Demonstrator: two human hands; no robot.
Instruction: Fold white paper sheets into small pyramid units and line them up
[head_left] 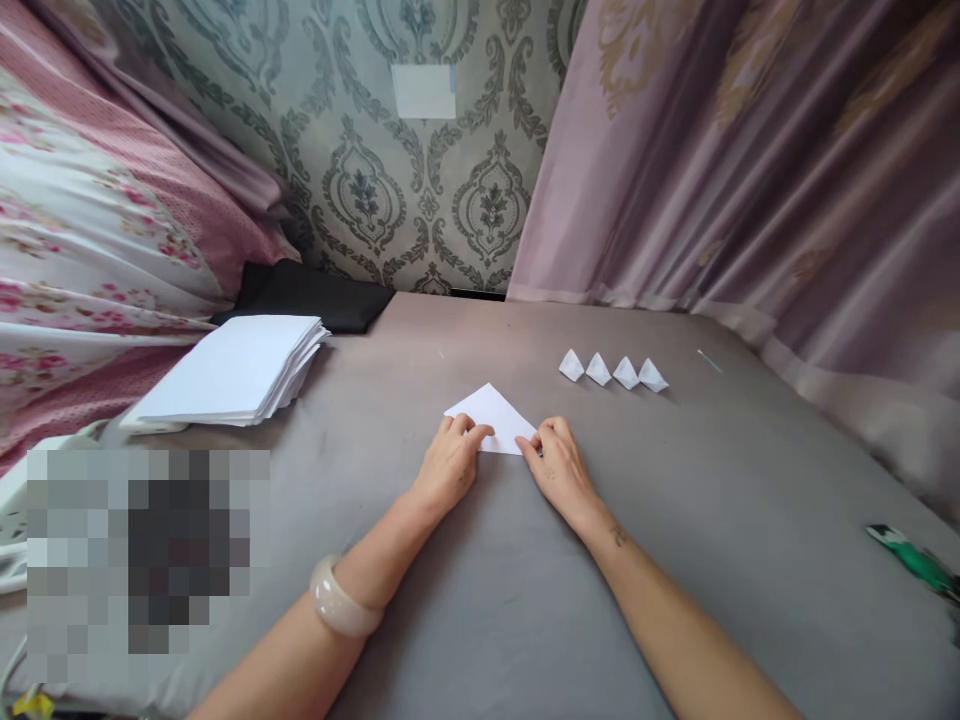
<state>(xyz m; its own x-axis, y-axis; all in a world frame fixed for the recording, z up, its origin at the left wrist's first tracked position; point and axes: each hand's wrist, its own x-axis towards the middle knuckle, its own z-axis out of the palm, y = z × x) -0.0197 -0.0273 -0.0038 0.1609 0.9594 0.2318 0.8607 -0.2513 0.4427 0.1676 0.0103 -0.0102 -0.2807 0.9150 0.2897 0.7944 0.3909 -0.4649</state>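
Observation:
A white sheet of paper (pixel 491 412) lies on the grey cloth surface, one corner pointing away from me and its near edge roughly straight. My left hand (pixel 453 455) holds its left side, thumb on top and fingers curled at the edge. At the right corner, my right hand (pixel 553 455) pinches the paper between thumb and fingers. The fingertips partly cover both sides of the sheet. Beyond my right hand, several small folded paper shapes (pixel 598 370) stand in a row.
A thick stack of white paper (pixel 236 370) lies at the left, before a black folded cloth (pixel 307 295). A green-handled tool (pixel 911 558) rests near the right edge. A thin stick (pixel 709 361) lies at the far right. Curtains (pixel 675 150) hang behind the surface.

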